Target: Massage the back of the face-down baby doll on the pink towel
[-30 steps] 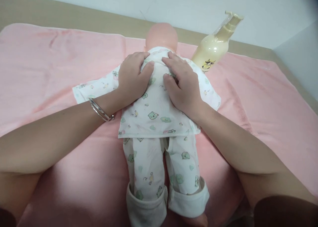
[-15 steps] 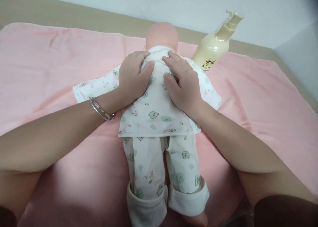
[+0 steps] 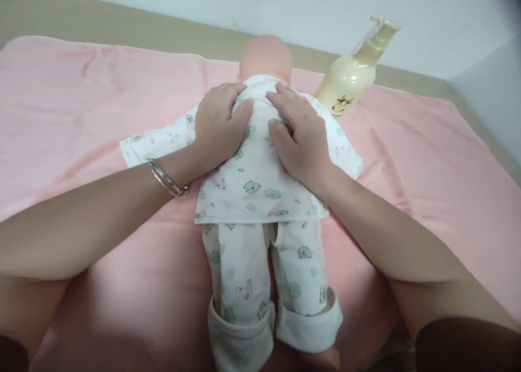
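Observation:
A baby doll point(image 3: 266, 57) lies stretched out with the back of its bald head toward me, so its face is out of sight. It wears a white printed shirt point(image 3: 252, 196) and matching trousers point(image 3: 244, 269) with turned-up cuffs. My left hand point(image 3: 222, 120) rests open on the left of its upper back, fingers toward the shoulder. On the other side, my right hand point(image 3: 301, 133) lies open over the right shoulder blade area, fingers slightly curved. Neither hand grasps anything. A bare foot point(image 3: 321, 358) shows under the right cuff.
Under the doll spreads a pink blanket point(image 3: 439, 160) on a beige surface point(image 3: 122, 22). A cream pump bottle point(image 3: 345, 79) with a cow picture stands right of the doll's head. A pale wall point(image 3: 317, 14) rises behind. A silver bangle point(image 3: 165, 178) circles my left wrist.

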A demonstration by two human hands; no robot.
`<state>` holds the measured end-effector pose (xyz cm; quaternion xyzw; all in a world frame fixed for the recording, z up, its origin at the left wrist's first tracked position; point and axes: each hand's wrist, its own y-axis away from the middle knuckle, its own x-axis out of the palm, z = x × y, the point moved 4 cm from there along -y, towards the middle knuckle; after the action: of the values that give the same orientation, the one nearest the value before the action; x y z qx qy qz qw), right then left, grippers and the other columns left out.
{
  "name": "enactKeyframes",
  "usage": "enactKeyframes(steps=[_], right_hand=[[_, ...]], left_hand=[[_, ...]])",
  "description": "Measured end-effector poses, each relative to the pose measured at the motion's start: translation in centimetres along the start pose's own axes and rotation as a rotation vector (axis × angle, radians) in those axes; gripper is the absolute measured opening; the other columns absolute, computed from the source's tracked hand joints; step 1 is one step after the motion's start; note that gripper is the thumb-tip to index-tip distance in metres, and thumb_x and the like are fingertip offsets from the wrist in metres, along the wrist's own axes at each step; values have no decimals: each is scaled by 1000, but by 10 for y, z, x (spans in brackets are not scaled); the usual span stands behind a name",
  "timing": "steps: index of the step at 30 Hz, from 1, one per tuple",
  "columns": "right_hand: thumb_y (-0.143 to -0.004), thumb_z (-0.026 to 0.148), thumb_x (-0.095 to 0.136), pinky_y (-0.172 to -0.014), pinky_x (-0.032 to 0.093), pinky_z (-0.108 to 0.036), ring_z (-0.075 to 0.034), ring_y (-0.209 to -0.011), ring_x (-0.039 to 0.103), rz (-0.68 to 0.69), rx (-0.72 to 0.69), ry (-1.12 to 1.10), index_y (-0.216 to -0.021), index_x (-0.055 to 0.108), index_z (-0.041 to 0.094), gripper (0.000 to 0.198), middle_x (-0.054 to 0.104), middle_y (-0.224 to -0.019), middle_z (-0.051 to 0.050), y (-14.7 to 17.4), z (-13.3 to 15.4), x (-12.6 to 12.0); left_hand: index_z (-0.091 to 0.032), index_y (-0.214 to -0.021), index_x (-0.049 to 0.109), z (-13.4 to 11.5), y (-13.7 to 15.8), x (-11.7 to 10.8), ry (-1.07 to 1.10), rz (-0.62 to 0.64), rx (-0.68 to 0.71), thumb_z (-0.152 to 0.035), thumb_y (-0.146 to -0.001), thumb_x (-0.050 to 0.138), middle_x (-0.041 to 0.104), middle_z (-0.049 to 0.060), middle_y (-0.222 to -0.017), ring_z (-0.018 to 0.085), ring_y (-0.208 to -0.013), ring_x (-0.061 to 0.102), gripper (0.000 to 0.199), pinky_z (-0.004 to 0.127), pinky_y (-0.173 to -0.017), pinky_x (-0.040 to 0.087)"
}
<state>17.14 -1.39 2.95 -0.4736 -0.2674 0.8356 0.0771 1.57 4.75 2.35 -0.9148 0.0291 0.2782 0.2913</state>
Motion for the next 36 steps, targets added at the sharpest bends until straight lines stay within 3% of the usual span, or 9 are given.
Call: enactKeyframes(steps=[8,15,27,36], right_hand=[[-96,35,45,-124,33,-57,-25,-145,44,-25,-25,14,-132,55,34,37,54,-150,-3,0,-2,1],[-93,29,47,-123,36,-55,-24,-144,45,-25,-24,49,-131,56,34,40,54,-150,-2,1,2,-1],[-92,28,46,-125,33,-52,-23,-147,42,6,21,53,-132,56,33,42,53,-151,-2,0,6,-2],[-92,32,46,-125,33,-55,-25,-146,43,-11,4,21,-131,56,33,40,53,-151,-2,-1,2,-1]], left_hand=[[-32,-102,67,-1,1,0,35,-6,-5,-40,-84,51,73,3,-115,31,-109,63,25,51,-99,45],[-27,-107,69,-5,3,-2,11,-15,4,-37,-86,47,73,6,-116,29,-112,64,32,50,-102,47],[-41,-102,68,-7,3,-5,41,33,-45,-41,-85,49,72,0,-116,30,-115,62,26,50,-104,45],[-34,-98,69,-6,2,-3,68,-15,8,-37,-84,49,73,6,-110,32,-111,64,25,54,-100,46]])
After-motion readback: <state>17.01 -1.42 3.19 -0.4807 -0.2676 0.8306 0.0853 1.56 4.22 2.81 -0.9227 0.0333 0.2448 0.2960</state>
